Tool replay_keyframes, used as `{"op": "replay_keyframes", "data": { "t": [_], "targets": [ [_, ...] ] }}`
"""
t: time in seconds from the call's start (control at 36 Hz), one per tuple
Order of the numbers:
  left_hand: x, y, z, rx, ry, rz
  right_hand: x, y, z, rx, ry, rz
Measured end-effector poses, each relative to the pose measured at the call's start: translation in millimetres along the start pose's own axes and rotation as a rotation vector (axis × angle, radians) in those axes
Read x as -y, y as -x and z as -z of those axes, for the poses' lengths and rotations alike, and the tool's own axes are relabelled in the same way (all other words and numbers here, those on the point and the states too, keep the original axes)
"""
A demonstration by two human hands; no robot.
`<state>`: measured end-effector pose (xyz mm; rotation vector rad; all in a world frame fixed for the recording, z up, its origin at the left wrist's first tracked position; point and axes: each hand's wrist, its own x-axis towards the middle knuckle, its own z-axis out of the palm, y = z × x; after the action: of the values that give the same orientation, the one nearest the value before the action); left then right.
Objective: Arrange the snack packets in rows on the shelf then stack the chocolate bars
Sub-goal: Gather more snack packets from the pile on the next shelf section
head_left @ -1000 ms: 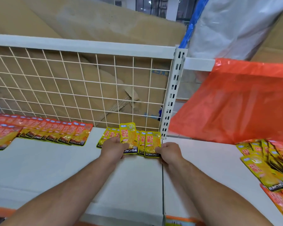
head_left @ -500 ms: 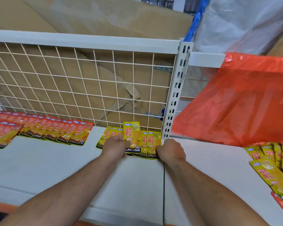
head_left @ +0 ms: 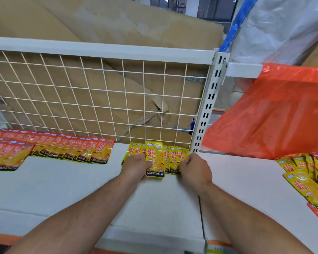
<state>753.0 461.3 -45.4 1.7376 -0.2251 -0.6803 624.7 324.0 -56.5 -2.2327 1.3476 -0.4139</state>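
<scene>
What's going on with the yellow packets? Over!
Left hand pinches top yellow packet. Right hand grips right end of yellow row. Upright post beside right hand.

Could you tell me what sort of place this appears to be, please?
Probably a shop or stockroom being stocked: white display shelving with a wire-mesh back, rows of identical snack packets, and flattened cardboard boxes behind.

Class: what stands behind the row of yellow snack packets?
Behind the yellow snack packets stands a white wire grid, with brown cardboard showing through it. Anything beyond the cardboard is covered.
</scene>
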Motion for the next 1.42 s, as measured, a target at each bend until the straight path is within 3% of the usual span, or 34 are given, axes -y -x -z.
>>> {"op": "replay_keyframes", "data": {
  "t": [0.31, 0.64, 0.81, 0.97, 1.42],
  "targets": [
    [11, -14, 67, 0.081, -0.174, -0.008, 48, 36, -32, -0.117, 0.086, 0.192],
    [21, -45, 103, 0.089, -0.436, -0.038, 76, 64, -52, -0.147, 0.025, 0.153],
    [23, -53, 100, 0.086, -0.756, -0.125, 80, 67, -51, -0.157, 0.030, 0.148],
    [19, -53, 95, 0.108, -0.876, -0.196, 81, 66, -48, -0.184, 0.029, 0.126],
    [39, -68, 96, 0.011, -0.803, -0.264, 79, 56, -46, -0.160, 0.074, 0.147]
  ]
}}
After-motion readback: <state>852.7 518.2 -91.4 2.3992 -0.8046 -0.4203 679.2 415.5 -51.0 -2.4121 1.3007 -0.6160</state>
